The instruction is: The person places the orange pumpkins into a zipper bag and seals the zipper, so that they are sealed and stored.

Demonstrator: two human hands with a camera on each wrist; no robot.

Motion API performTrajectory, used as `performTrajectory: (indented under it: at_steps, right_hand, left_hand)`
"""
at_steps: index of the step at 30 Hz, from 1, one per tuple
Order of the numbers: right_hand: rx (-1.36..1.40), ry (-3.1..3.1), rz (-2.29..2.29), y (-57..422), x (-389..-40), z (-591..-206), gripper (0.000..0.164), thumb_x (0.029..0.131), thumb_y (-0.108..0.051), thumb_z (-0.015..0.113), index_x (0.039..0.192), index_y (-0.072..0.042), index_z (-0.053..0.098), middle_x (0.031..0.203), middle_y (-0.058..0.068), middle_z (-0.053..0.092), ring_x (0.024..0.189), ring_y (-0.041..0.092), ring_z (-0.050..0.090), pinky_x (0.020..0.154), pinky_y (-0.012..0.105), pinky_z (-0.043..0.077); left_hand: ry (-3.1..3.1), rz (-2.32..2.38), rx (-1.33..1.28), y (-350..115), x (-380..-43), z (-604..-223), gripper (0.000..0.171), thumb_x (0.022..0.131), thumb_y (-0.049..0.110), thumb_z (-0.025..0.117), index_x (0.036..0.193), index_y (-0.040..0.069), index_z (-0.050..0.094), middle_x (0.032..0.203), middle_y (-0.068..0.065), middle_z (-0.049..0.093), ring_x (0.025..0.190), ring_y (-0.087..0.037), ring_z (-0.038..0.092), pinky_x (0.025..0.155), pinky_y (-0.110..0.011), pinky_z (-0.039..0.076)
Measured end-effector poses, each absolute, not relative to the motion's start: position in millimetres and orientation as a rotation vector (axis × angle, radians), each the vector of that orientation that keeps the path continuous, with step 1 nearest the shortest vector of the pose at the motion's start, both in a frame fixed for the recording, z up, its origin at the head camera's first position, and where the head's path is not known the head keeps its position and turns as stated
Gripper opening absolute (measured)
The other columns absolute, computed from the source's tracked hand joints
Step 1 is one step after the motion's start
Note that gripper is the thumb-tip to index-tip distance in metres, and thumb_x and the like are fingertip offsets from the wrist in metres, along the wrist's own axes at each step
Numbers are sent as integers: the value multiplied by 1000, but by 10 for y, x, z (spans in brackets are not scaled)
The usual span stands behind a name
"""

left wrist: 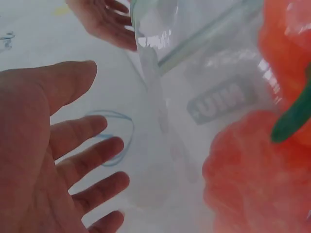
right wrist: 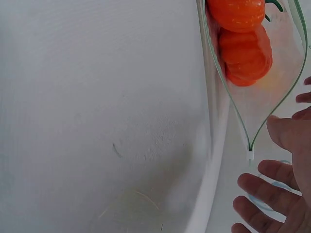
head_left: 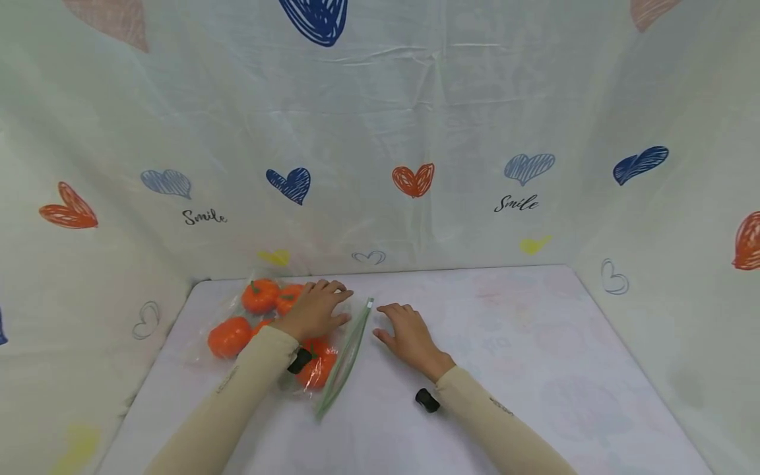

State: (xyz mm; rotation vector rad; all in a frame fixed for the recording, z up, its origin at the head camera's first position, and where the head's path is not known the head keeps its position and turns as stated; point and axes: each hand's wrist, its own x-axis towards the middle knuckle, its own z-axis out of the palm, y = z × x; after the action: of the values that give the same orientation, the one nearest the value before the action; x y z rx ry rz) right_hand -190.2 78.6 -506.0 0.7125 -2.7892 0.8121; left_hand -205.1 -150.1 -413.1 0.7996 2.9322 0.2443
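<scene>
A clear zip bag [head_left: 342, 371] with green-edged seal strips lies on the left part of the table. Inside are several ribbed orange mini pumpkins [head_left: 260, 295] with green stems. In the right wrist view the seal strips [right wrist: 226, 92] stand parted, joined at a white end piece [right wrist: 250, 154]. My left hand [head_left: 317, 309] reaches over the bag, fingers loosely spread and holding nothing; its forearm covers part of the pumpkins. Just right of the bag's mouth hovers my right hand [head_left: 411, 336], thumb apart from its bent fingers, with nothing in it.
The white table [head_left: 534, 369] stretches out to the right of the hands. Behind it and along both sides hangs a pale curtain [head_left: 356, 119] printed with hearts and words. Each wrist carries a small black camera [head_left: 427, 400].
</scene>
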Motion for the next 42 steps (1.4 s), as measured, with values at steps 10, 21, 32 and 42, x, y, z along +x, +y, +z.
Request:
performTrajectory:
  at_steps: [10,21,32,42]
  right_hand:
    - [660,-2850,876,765,-1944,-5025,44,100,-24,75,136,-1,65,133,16,69,118,37,64,97,52,54]
    - [582,-2884,1022,678,-1950,-5072,43,102,-21,71,138,1,62,136,17,67,119,36,63,99,50,53]
    - [557,-2894,1064,658,-1930,-5043,43,103,-19,69,139,3,61,137,20,65,123,39,62,101,53,53]
    - [530,-2892,1136,672,-1942,-5050,43,104,-18,67,139,5,59,134,21,65,124,39,62,103,53,52]
  left_hand:
    - [2753,195,810,-1421,-2455,-4148,53,105,30,67,151,5,58,151,-17,55,142,-41,46,118,-64,33]
    - [2667,132,822,-1302,-2659,-4306,53,105,29,66,151,3,57,153,-20,53,144,-44,44,120,-63,32]
    - [2629,85,796,-1171,-2674,-4387,46,105,24,66,147,6,62,148,-17,57,143,-40,46,121,-62,31]
    - [2759,48,933,-1111,-2724,-4479,24,100,14,73,124,10,77,133,-9,69,130,-33,57,115,-53,39]
